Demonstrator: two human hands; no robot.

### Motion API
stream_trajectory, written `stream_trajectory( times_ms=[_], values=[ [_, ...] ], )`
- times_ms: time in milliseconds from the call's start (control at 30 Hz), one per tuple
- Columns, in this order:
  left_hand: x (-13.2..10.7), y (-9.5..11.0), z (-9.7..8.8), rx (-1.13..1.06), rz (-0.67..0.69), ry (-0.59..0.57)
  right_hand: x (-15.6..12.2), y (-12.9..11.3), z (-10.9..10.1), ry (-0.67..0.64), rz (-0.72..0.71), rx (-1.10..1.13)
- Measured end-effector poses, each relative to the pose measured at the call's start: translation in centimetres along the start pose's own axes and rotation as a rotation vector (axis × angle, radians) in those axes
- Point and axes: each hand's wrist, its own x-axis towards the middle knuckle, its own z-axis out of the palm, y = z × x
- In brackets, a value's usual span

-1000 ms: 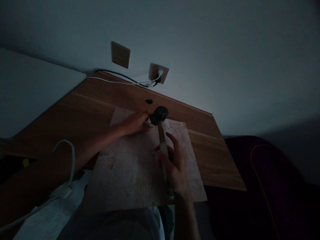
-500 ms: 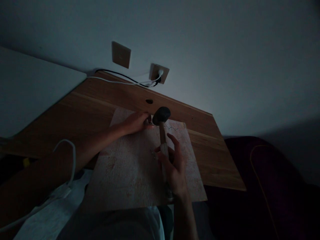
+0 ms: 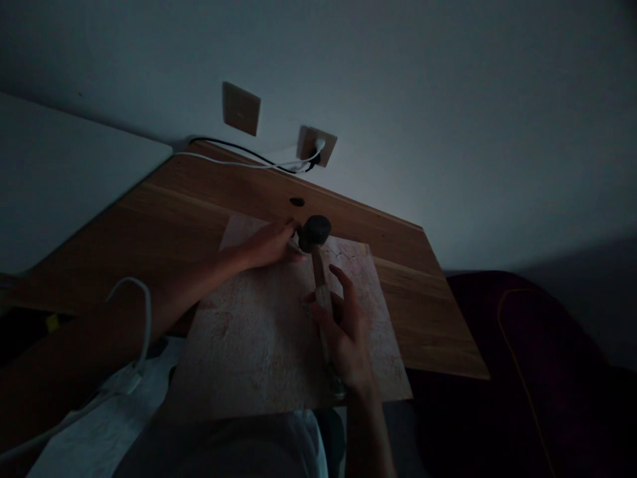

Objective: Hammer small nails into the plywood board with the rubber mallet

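Observation:
My right hand [image 3: 346, 335] is wrapped round the pale wooden handle of a mallet [image 3: 316, 230], its index finger lifted off the handle. The mallet's dark, blunt head is at the far end, right by the fingertips of my left hand [image 3: 273, 243]. Those left fingers are pinched close to the board; a pale sliver shows by them, but the mallet head covers part of it and I cannot make out what it is. Beneath both hands lies a worn, pale reddish board [image 3: 253, 345]. Thin zigzag marks [image 3: 343, 255] run along its far edge, right of the mallet.
The board rests on a wooden desk [image 3: 423, 299] against the wall. White and black cables run to a wall socket [image 3: 318, 147]; a square wall plate [image 3: 241, 108] is further left. A white cord [image 3: 147, 318] loops by my left forearm. A dark chair [image 3: 497, 318] stands right.
The mallet head has shifted slightly left and down, closer to my left fingertips, and my right hand has followed it. My left hand stays nearly in place.

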Motion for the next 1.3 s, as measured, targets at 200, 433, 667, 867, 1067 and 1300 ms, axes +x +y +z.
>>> stream_trajectory(
  times_ms=[200, 433, 667, 867, 1067, 1300],
  values=[
    [-0.1, 0.0, -1.2, 0.0, 0.013, -0.023, -0.3, 0.0, -0.3, -0.016, -0.008, -0.057],
    [-1.3, 2.9, -2.4, -0.142, 0.299, -0.248, -0.2, -0.3, -1.3, 0.074, 0.025, 0.017],
    [-3.1, 5.5, -0.5, -0.187, 0.443, -0.414, -0.3, -0.3, -2.6, 0.166, 0.037, 0.005],
    [-2.4, 3.9, -0.9, -0.166, 0.334, -0.382, -0.1, -0.2, -2.6, 0.182, 0.037, 0.043],
    [-1.1, 1.1, -3.0, -0.004, 0.072, -0.069, -0.3, -0.3, -2.4, 0.188, 0.061, 0.097],
    [-0.5, -0.8, -3.2, -0.018, 0.037, -0.003, -0.4, -0.2, -2.3, 0.176, 0.055, 0.122]
  ],
)
